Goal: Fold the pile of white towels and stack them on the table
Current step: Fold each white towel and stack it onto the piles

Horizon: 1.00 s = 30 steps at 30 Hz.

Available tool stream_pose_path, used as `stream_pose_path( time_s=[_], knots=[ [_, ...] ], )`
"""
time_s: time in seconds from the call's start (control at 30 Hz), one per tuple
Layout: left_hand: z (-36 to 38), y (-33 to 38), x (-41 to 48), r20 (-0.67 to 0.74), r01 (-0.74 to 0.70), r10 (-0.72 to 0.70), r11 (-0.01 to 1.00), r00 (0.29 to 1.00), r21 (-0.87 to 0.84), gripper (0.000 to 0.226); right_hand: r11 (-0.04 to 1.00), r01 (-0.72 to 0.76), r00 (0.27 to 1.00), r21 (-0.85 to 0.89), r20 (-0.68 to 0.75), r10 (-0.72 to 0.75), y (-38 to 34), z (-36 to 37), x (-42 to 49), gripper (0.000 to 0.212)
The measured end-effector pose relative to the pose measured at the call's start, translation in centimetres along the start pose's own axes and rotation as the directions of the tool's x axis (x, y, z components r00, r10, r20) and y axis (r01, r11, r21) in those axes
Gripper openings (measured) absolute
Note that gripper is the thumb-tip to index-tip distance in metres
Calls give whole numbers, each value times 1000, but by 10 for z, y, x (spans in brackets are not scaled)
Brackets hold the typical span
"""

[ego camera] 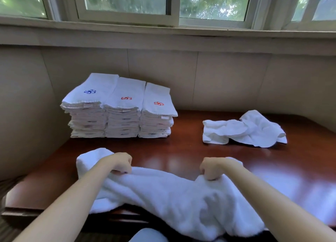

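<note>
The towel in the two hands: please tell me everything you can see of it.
The towel is white, thick and fluffy, like terry, with no mark showing. It lies unfolded and rumpled across the near edge of the table, partly hanging over it. The left hand and the right hand each grip its far edge in curled fingers.

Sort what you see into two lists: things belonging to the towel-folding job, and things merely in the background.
Belongs to the job: the left hand and right hand, both gripping the white towel; the crumpled towels at right; the three folded stacks; the table.
Merely there: the windows; the panelled wall.
</note>
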State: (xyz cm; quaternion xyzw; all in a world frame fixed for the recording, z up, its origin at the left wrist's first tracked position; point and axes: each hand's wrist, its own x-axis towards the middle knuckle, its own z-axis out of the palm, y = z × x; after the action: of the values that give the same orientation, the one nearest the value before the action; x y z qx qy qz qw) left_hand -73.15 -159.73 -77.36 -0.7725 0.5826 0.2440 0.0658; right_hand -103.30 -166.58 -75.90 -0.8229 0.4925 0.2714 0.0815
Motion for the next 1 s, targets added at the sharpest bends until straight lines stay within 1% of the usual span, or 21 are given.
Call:
stream_pose_path(
  time_s=[0.07, 0.1, 0.13, 0.17, 0.2, 0.23, 0.3, 0.37, 0.4, 0.43, 0.5, 0.57, 0.6, 0.67, 0.73, 0.77, 0.83, 0.9, 0.93, 0.97, 1.0],
  knots=[
    [-1, -4, 5, -44, -3, 3, 1000, 999, 7, 10, 924, 50, 999, 380, -37, -39, 16, 5, -10, 18],
    [-1, -6, 8, -116, -9, 10, 1000, 993, 13, 14, 833, 92, 995, 545, -27, -92, 27, 7, -16, 13],
    [-2, -8, 11, -231, -14, 22, 999, 973, 36, 17, 764, 114, 989, 635, 0, -147, 36, 8, -24, 16],
    [-1, -9, 14, -366, -25, 39, 999, 930, 42, 20, 767, 109, 984, 633, 38, -172, 43, 10, -31, 21],
    [0, -9, 17, -484, -59, 55, 998, 873, 7, 21, 812, 99, 987, 576, 46, -153, 47, 13, -35, 26],
    [0, -7, 19, -562, -112, 57, 992, 825, -64, 22, 860, 101, 994, 501, -17, -107, 51, 19, -33, 30],
    [-3, 0, 21, -609, -205, -14, 935, 793, -288, 20, 896, 109, 969, 430, -247, 1, 60, 27, -24, 33],
    [-10, 4, 21, -583, -299, -82, 795, 809, -527, 18, 873, 96, 889, 478, -436, 140, 67, 24, -21, 36],
    [-16, 7, 19, -574, -348, -76, 728, 816, -591, 20, 866, 61, 825, 496, -513, 236, 72, 17, -21, 35],
    [-24, 10, 16, -577, -386, -52, 694, 815, -608, 21, 844, 21, 766, 537, -551, 331, 76, 7, -23, 33],
    [-47, 19, 10, -647, -442, -1, 730, 763, -522, 22, 831, -67, 692, 552, -574, 437, 84, -25, -27, 28],
    [-81, 32, -1, -728, -473, 16, 770, 685, -428, 13, 775, 39, 618, 630, -624, 477, 94, -67, -34, 32],
    [-101, 39, -8, -760, -492, 30, 779, 649, -389, 7, 681, 192, 561, 707, -648, 515, 102, -89, -40, 37],
    [-141, 52, -21, -850, -533, 75, 806, 521, -256, 28, 479, 465, 440, 744, -664, 604, 116, -130, -58, 39],
    [-174, 62, -35, -939, -516, 158, 856, 306, -24, 34, 548, 537, 282, 642, -748, 601, 126, -161, -81, 37],
    [-185, 64, -42, -958, -455, 192, 887, 213, 77, 31, 629, 509, 193, 587, -790, 582, 130, -169, -92, 34],
    [-195, 64, -57, -970, -313, 227, 930, 84, 191, 22, 737, 466, 57, 489, -848, 527, 134, -168, -112, 26],
    [-188, 62, -74, -974, -206, 227, 953, 11, 220, 17, 825, 395, 26, 403, -903, 429, 131, -147, -128, 24],
    [-180, 62, -84, -971, -165, 237, 959, 25, 230, 18, 876, 314, 36, 366, -927, 374, 127, -130, -135, 27],
    [-169, 60, -94, -957, -126, 268, 959, 108, 255, 21, 932, 179, 85, 315, -949, 304, 125, -112, -140, 31],
    [-157, 57, -104, -909, -79, 291, 957, 297, 281, 23, 957, 30, 245, 287, -931, 272, 120, -93, -144, 39]
  ],
)
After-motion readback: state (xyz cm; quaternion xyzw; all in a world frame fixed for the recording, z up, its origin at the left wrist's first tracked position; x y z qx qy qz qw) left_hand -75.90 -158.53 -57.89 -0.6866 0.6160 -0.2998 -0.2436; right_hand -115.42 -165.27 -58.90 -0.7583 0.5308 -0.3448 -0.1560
